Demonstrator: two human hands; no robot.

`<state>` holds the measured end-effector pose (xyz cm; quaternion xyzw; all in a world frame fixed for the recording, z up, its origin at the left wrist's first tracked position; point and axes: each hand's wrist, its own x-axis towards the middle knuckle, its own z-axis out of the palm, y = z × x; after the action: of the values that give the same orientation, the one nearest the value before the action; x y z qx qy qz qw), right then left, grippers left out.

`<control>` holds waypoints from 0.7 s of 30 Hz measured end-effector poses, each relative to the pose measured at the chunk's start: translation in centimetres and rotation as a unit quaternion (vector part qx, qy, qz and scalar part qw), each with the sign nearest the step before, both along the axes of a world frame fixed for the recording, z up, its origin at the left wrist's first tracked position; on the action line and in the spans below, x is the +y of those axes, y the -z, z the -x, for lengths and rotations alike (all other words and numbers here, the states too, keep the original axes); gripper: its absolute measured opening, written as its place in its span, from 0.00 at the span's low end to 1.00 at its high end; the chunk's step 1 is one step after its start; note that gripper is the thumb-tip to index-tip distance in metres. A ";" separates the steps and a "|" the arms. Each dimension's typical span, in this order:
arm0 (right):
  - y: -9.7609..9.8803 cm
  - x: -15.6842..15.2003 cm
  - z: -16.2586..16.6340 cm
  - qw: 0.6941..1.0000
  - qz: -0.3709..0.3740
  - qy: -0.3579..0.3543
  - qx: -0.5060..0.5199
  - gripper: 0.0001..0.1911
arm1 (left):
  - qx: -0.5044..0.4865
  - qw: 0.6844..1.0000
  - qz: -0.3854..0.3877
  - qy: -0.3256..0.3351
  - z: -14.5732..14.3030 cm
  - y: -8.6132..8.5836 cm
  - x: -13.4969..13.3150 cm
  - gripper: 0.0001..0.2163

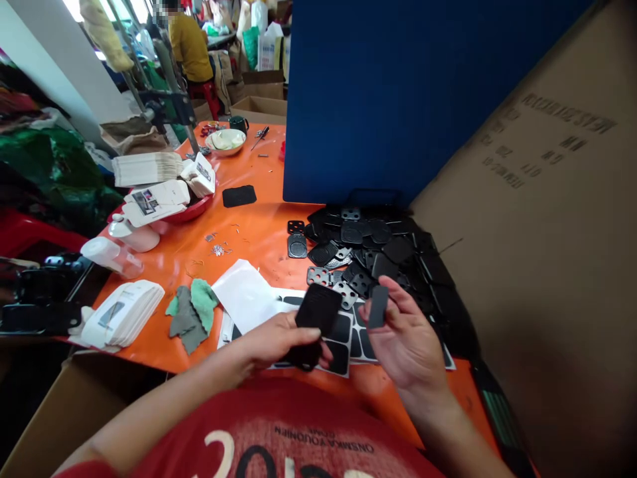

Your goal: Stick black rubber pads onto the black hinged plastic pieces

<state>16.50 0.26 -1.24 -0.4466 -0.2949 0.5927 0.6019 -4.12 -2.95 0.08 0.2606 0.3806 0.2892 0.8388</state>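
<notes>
My left hand (279,342) is closed on a flat black rounded plate (318,309), holding it just above the orange table (249,232). My right hand (405,335) pinches a small dark grey rectangular piece (378,305) between thumb and fingers, close to the plate's right edge. Under both hands lies a white sheet with black sticker pads (348,332). Just beyond them is a heap of black plates and perforated metal pieces (373,255).
A blue board (398,99) stands behind the heap and a large cardboard sheet (537,219) leans at right. Green cloth (192,315), stacked white cards (122,315), bottles (112,255), a red tray of boxes (164,199) and a bowl (225,141) sit left. A person in yellow (189,46) sits far back.
</notes>
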 end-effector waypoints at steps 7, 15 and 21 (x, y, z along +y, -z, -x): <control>2.5 -1.9 1.1 0.988 0.099 -0.086 -0.078 0.16 | 0.030 0.977 0.095 -0.187 -0.7 6.3 1.4 0.08; 3.8 -2.5 1.5 0.978 0.151 -0.131 -0.061 0.18 | 0.131 0.982 -0.029 -0.134 -0.1 5.5 1.1 0.06; 3.5 -2.6 1.8 0.977 0.152 -0.138 -0.058 0.17 | 0.116 0.977 -0.010 -0.181 0.2 5.3 1.5 0.09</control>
<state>14.67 -2.31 -4.78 -0.5213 -0.2947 0.6810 0.4216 -4.28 -1.43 -5.21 0.2275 0.5132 0.4082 0.7199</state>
